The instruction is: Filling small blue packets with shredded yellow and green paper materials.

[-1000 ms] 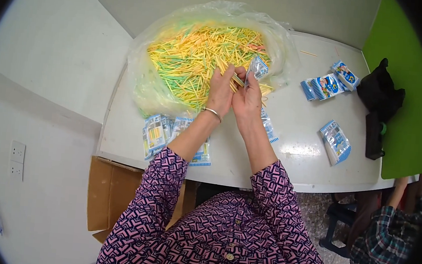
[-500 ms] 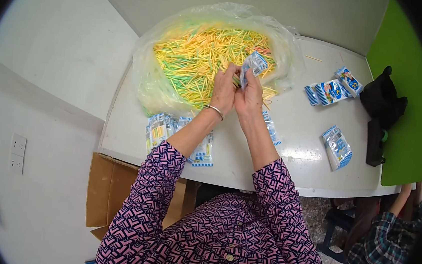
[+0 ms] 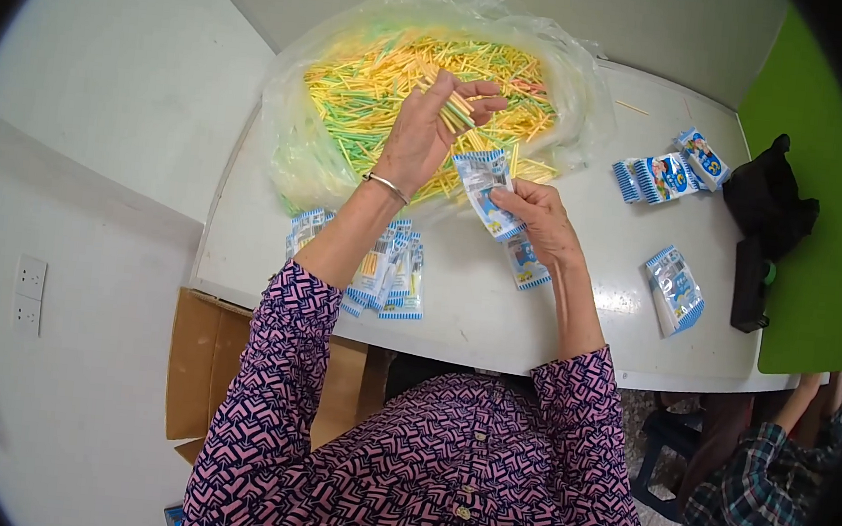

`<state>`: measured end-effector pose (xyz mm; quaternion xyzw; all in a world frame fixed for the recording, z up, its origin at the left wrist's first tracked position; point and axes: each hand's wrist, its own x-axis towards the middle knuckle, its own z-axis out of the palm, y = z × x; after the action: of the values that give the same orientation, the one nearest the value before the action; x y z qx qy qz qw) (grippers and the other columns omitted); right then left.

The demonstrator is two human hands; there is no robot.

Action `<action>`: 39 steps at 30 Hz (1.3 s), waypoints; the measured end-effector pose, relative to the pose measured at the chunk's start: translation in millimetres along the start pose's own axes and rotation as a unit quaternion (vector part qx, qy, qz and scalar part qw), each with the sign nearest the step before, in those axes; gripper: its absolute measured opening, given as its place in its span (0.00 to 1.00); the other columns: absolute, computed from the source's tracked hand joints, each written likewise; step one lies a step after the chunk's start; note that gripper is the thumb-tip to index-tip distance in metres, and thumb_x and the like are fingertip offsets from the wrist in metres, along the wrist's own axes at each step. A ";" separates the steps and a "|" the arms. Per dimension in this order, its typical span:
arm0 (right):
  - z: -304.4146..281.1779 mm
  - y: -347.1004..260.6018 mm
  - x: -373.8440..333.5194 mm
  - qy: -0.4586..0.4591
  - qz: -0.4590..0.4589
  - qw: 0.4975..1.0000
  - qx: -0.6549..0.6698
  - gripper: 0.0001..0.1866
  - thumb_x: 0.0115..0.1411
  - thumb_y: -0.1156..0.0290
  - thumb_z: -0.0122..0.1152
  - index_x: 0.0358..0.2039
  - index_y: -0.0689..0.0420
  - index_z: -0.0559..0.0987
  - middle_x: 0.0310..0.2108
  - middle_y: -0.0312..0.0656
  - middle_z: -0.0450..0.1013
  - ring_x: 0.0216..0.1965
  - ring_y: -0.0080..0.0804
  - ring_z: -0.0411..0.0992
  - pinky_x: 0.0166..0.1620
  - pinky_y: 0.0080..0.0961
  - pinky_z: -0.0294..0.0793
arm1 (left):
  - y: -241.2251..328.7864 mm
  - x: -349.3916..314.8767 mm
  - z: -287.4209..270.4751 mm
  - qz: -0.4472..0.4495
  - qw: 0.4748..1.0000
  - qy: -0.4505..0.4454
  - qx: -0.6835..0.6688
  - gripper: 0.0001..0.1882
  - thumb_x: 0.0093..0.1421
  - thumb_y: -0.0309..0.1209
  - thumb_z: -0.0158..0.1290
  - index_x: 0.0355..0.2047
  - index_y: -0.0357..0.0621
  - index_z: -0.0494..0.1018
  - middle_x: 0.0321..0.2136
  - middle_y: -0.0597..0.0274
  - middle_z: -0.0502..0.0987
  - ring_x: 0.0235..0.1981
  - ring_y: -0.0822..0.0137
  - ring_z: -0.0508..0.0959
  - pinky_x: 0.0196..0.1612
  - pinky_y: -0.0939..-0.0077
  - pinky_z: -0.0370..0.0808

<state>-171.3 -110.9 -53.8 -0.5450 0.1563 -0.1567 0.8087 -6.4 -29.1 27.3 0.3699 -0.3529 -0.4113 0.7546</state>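
Note:
A loose bundle of thin yellow, orange and green sticks (image 3: 457, 113) rests in my left hand (image 3: 420, 133), between thumb and curled fingers. This hand is above the large heap of similar sticks (image 3: 356, 87), which fills a big clear plastic bag (image 3: 285, 156). To its right and nearer, my right hand (image 3: 545, 224) pinches a small blue-and-white packet (image 3: 484, 176) between thumb and fingers, its striped end toward the left hand. Another blue-and-white packet (image 3: 529, 264) lies on the table just below it. By my left forearm are several overlapping packets (image 3: 381, 268), some showing coloured sticks inside.
Farther right lie a single packet (image 3: 674, 290) and a few blue packets (image 3: 667, 177), beside a black object (image 3: 769, 198) against the green partition (image 3: 807, 197). An open cardboard box (image 3: 212, 365) stands below the table's left edge. At lower right is another person's checked sleeve (image 3: 756, 493).
My hands were together over the heap and have parted. The left, with the sticks, has moved slightly left and away; the right has brought the packet nearer and rightward.

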 end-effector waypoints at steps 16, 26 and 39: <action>-10.3 -3.5 -16.2 -0.055 0.042 0.998 0.006 0.10 0.54 0.68 0.63 0.32 0.62 0.78 0.25 0.34 0.74 0.24 0.14 0.68 0.28 0.12 0.67 | -13.8 -36.6 23.4 -0.052 0.958 -0.071 0.273 0.27 0.66 0.47 0.38 0.43 0.32 0.70 0.40 0.54 0.75 0.42 0.67 0.75 0.46 0.77 0.71; -15.9 7.7 -16.6 -0.043 0.007 0.999 0.015 0.13 0.56 0.67 0.61 0.37 0.64 0.78 0.29 0.34 0.75 0.29 0.16 0.71 0.33 0.14 0.70 | -15.6 -42.0 8.1 -0.094 0.923 -0.145 0.343 0.20 0.62 0.40 0.47 0.49 0.41 0.65 0.47 0.60 0.71 0.43 0.74 0.71 0.48 0.77 0.69; 0.2 12.7 -14.9 -0.058 -0.021 0.996 0.070 0.14 0.59 0.68 0.56 0.42 0.64 0.76 0.35 0.35 0.75 0.33 0.15 0.71 0.37 0.12 0.69 | 13.7 -44.8 0.1 -0.085 0.807 -0.170 0.559 0.26 0.55 0.33 0.57 0.52 0.37 0.64 0.40 0.59 0.74 0.42 0.72 0.73 0.46 0.77 0.70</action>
<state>-183.6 -99.8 -64.4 -0.4980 0.0866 -0.1526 0.8492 -20.1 15.8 28.7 0.6801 -0.6117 -0.2622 0.3075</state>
